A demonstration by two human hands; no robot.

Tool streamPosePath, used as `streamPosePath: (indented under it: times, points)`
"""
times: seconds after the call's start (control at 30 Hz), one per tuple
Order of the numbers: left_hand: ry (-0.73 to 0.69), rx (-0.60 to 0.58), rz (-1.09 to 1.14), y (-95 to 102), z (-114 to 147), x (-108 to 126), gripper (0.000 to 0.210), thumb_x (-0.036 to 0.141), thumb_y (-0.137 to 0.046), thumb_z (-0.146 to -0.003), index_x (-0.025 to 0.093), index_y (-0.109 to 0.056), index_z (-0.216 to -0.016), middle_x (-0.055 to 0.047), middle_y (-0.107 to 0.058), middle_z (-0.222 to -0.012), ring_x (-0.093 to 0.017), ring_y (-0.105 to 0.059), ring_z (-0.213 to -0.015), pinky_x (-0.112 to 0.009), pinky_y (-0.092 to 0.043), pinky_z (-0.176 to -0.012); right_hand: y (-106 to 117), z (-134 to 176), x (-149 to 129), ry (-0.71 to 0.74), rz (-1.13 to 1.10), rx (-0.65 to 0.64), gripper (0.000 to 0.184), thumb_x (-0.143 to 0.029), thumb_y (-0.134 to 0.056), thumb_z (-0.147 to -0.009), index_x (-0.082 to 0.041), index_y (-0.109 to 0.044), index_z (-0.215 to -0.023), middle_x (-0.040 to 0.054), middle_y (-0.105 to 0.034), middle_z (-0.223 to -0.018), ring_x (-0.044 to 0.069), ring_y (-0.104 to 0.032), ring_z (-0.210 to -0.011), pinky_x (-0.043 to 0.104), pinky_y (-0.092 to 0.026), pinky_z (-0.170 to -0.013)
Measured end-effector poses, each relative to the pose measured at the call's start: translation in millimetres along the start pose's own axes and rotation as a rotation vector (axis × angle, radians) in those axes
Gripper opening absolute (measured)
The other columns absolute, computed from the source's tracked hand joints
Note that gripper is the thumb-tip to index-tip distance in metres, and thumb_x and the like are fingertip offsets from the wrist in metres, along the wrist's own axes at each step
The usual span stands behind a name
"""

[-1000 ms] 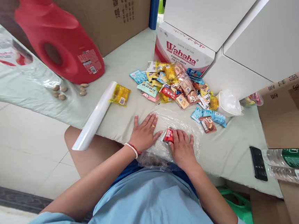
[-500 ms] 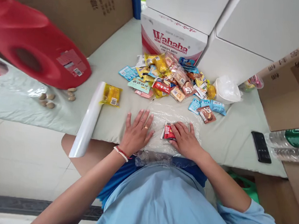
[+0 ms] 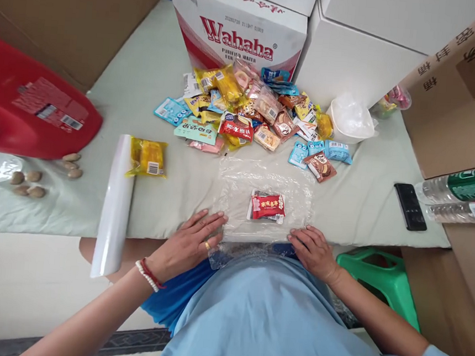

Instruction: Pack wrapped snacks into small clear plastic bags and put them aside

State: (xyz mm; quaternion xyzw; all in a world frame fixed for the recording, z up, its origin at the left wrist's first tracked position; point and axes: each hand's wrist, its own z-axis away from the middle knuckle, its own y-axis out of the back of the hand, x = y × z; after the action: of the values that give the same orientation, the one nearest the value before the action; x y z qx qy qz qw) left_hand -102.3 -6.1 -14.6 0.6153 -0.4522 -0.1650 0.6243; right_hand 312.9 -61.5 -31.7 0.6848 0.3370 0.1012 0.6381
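A sheet of clear plastic film point(image 3: 237, 181) lies spread on the cloth-covered table, its near edge hanging over toward my lap. On its middle rests a small red-wrapped snack packet point(image 3: 269, 205), with a silver-and-dark wrapper showing beneath it. My left hand point(image 3: 192, 243) lies at the film's near left edge, fingers stretched out and holding nothing. At the near right corner, my right hand point(image 3: 313, 252) touches the film by the table edge. Its fingers are slightly bent and apart; its thumb is hidden. Left of the film, a yellow packet point(image 3: 148, 158) touches a white roll of film point(image 3: 113, 206).
A heap of mixed snack packets point(image 3: 243, 109) lies before the Wahaba-style water carton point(image 3: 242, 31). A white bowl point(image 3: 350, 121) holds clear plastic. Right are a phone point(image 3: 410, 207) and plastic bottles point(image 3: 465, 187); left, a red jug point(image 3: 36, 102) and several brown nuts point(image 3: 33, 177).
My right hand has let go of the red packet and drawn back to the film's near right corner. My left hand has slid back toward the near left edge. The view has shifted.
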Motion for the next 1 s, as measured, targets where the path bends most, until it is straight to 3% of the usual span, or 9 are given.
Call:
streamPosePath:
  times: [0.17,0.27,0.37,0.53,0.7,0.77,0.87,0.97,1.0]
  points:
    - [0.164,0.155,0.261,10.4,-17,-2,0.02,0.027,-0.051,-0.104,0.022,-0.069,-0.096,-0.007,-0.077,-0.125,-0.023,-0.068,-0.127,-0.044,-0.046,-0.118,27,-38,1,-0.021,-0.358,0.131,0.017,-0.021,-0.059,-0.101,-0.023,-0.072,-0.112,0.0083,-0.076,-0.105,0.022,-0.067,-0.095,0.042,-0.056,-0.087]
    - [0.347,0.154,0.413,30.5,-39,-10,0.025,0.036,-0.049,-0.105,0.023,-0.069,-0.098,-0.004,-0.079,-0.108,-0.019,-0.074,-0.101,-0.032,-0.056,-0.092,55,-61,11,-0.135,-0.545,0.101,0.017,-0.026,-0.055,-0.105,-0.022,-0.071,-0.102,0.0061,-0.074,-0.093,0.019,-0.067,-0.086,0.034,-0.055,-0.08]
    - [0.478,0.171,0.43,40.9,-68,-22,0.037,0.048,-0.05,-0.102,0.022,-0.064,-0.08,-0.001,-0.072,-0.084,-0.017,-0.067,-0.077,-0.03,-0.052,-0.075,69,-83,27,-0.247,-0.577,0.064,0.024,-0.035,-0.056,-0.104,-0.021,-0.069,-0.089,0.0034,-0.069,-0.083,0.017,-0.065,-0.079,0.03,-0.051,-0.075]
    - [0.649,0.271,0.261,24.9,-105,-47,0.04,0.053,-0.05,-0.095,0.022,-0.059,-0.071,-0.003,-0.064,-0.077,-0.019,-0.06,-0.071,-0.032,-0.048,-0.073,62,-111,44,-0.446,-0.35,-0.076,0.03,-0.037,-0.054,-0.103,-0.019,-0.067,-0.082,0.0029,-0.066,-0.078,0.017,-0.061,-0.072,0.027,-0.043,-0.066]
    - [0.757,0.424,-0.108,24.6,-102,-60,0.028,0.044,-0.056,-0.09,0.019,-0.069,-0.089,-0.013,-0.067,-0.098,-0.032,-0.064,-0.097,-0.046,-0.051,-0.09,71,-123,50,-0.612,0.128,-0.241,0.02,-0.03,-0.053,-0.102,-0.019,-0.07,-0.105,0.0108,-0.072,-0.109,0.025,-0.066,-0.093,0.03,-0.04,-0.066]
    - [0.739,0.611,-0.26,34.4,-92,-48,0.027,0.039,-0.057,-0.093,0.016,-0.071,-0.097,-0.015,-0.067,-0.102,-0.034,-0.063,-0.105,-0.052,-0.05,-0.096,80,-132,55,-0.591,0.198,-0.183,0.023,-0.027,-0.05,-0.102,-0.018,-0.068,-0.114,0.0139,-0.07,-0.119,0.029,-0.064,-0.106,0.033,-0.044,-0.073]
    - [0.578,0.828,-0.383,42.3,-87,-3,0.017,0.027,-0.06,-0.096,0.016,-0.07,-0.103,-0.013,-0.068,-0.1,-0.03,-0.064,-0.1,-0.047,-0.05,-0.093,85,-156,62,-0.385,0.129,-0.112,0.027,-0.025,-0.05,-0.102,-0.015,-0.067,-0.122,0.0157,-0.069,-0.123,0.031,-0.058,-0.12,0.038,-0.046,-0.093]
    - [0.293,0.549,-0.225,27.5,-103,48,0.025,0.018,-0.056,-0.098,0.02,-0.069,-0.12,-0.005,-0.067,-0.084,-0.021,-0.059,-0.077,-0.034,-0.047,-0.073,72,-190,62,-0.19,0.034,-0.151,0.039,-0.029,-0.056,-0.102,-0.013,-0.061,-0.137,0.0161,-0.067,-0.131,0.031,-0.054,-0.124,0.042,-0.042,-0.105]
    - [0.3,0.469,-0.21,18.6,-112,60,0.028,0.02,-0.054,-0.1,0.02,-0.069,-0.124,-0.003,-0.063,-0.076,-0.021,-0.056,-0.071,-0.034,-0.043,-0.067,65,-202,61,-0.159,0.03,-0.177,0.044,-0.032,-0.059,-0.101,-0.012,-0.058,-0.141,0.0168,-0.065,-0.134,0.032,-0.053,-0.126,0.042,-0.042,-0.105]
